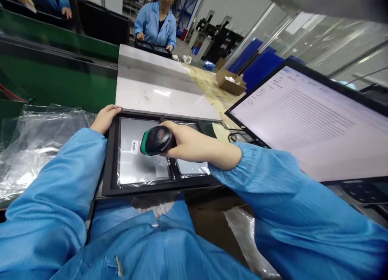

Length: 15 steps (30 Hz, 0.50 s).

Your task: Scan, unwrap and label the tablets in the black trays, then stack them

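The right hand (188,144) had its grip closed around the scanner (156,140), green nose aimed at a label (135,146) just ahead of it. Under that grip lay a bagged panel (136,166) in a black tray (109,158) on the tabletop (151,94). The left hand (105,118) curled over the tray's far corner. The scanner looked light and rigid, best held by its handle; the panel seemed fragile, its film slippery, so the rim was safer.

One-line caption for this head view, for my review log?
Right hand aims a barcode scanner at the label in a black tray; left hand grips its corner.
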{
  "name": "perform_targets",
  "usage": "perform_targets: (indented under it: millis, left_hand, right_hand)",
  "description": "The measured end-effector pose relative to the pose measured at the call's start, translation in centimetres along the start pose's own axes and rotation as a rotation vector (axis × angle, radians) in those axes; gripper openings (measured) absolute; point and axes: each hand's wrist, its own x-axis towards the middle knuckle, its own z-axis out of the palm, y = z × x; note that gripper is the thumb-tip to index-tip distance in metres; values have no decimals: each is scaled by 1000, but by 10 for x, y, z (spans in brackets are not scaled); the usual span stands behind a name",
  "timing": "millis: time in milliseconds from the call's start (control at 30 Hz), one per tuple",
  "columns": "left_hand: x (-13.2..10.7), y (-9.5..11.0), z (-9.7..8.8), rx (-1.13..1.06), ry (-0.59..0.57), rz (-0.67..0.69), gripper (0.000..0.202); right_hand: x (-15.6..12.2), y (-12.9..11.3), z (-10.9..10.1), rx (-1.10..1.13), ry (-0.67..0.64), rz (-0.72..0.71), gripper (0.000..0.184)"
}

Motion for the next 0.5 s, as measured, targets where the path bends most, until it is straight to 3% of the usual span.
perform_targets:
  millis: [133, 367, 433, 500]
  left_hand:
    - [-1, 0, 3, -5, -12, 3, 34]
    - [-1, 0, 8, -17, -10, -14, 35]
    - [-1, 0, 8, -13, -7, -12, 36]
    - [-2, 0, 7, -2, -6, -7, 37]
  right_hand:
    - [20, -7, 21, -124, -108, 23, 56]
    - [29, 2, 24, -159, -160, -18, 51]
    - [27, 17, 20, -149, -119, -27, 55]
    - [22, 47, 8, -149, 4, 17, 56]
